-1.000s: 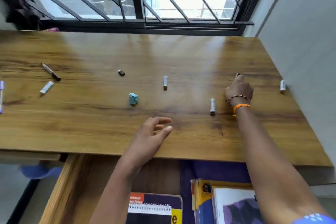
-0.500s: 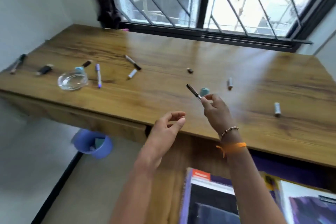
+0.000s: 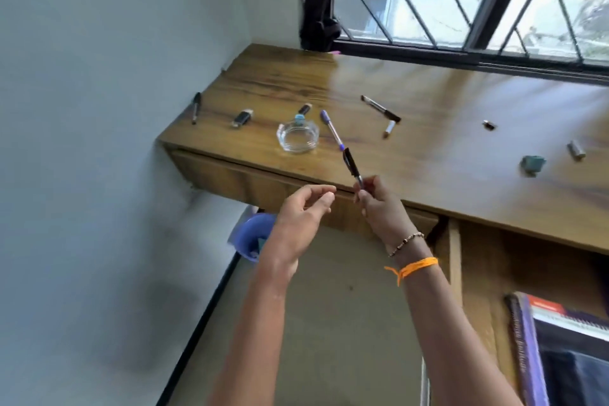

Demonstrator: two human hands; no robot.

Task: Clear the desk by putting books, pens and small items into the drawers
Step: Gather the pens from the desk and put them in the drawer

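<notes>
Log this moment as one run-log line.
right hand: holds black pen above desk edge | left hand: open, empty, beside it | left drawer: shut | glass dish, purple pen: on desk

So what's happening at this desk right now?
A person is tidying a wooden desk. The right hand pinches a black pen by its lower end, raised above the desk's front edge; the left hand is open and empty beside it. A purple pen, a glass dish and other small items lie on top. Notebooks sit in the open drawer.
</notes>
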